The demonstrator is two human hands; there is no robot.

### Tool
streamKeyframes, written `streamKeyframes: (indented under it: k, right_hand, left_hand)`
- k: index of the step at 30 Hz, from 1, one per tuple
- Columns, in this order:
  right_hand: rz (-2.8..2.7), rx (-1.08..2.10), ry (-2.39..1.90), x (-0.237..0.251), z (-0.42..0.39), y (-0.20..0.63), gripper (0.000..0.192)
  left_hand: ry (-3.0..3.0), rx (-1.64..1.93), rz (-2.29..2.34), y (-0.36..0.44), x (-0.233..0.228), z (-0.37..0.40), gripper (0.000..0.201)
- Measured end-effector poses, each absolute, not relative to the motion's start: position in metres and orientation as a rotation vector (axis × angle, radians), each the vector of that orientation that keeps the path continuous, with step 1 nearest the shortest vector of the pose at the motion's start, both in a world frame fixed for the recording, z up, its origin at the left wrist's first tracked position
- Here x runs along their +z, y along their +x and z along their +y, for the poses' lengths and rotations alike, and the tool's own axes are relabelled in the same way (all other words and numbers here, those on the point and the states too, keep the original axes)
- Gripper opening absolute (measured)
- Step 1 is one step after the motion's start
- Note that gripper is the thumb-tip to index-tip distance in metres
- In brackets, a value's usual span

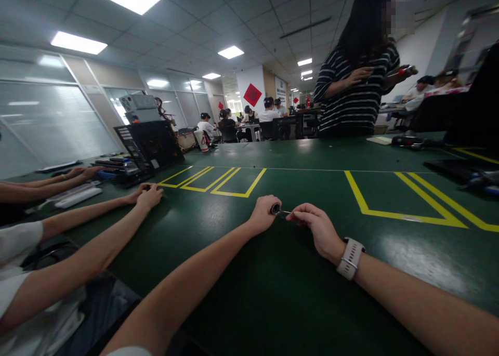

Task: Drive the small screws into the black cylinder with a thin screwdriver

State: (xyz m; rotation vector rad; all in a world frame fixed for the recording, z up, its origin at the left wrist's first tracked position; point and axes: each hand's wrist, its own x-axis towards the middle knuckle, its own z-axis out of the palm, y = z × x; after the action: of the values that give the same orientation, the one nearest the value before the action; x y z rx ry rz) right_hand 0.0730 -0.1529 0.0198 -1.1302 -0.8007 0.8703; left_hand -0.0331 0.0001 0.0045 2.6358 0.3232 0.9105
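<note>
The left hand [264, 214] is curled shut around a small dark cylindrical tool [275, 209] and the right hand [314, 226] pinches its thin metal tip [286, 212], bare green table [273, 293] beneath the fingers, a co-worker's hands [149, 194] well left, yellow floor-tape lines [218, 182] beyond.

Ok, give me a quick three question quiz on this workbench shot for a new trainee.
1. True or false: the right hand wears a watch on its wrist.
2. What does the left hand grip? A) a small dark cylindrical part B) a cup C) a phone
3. What colour are the taped lines on the green table?

Key: 1 true. 2 A; a thin metal piece runs from it to the right fingers. 3 yellow.
</note>
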Motion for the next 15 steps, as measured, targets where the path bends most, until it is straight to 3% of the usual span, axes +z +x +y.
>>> streamKeyframes:
  k: [15]
  right_hand:
    - [-0.639, 1.0, -1.041, 0.0213, -0.152, 0.0804, 0.005]
  left_hand:
    - [2.407, 0.782, 0.257, -0.0339, 0.0093, -0.0047, 0.009]
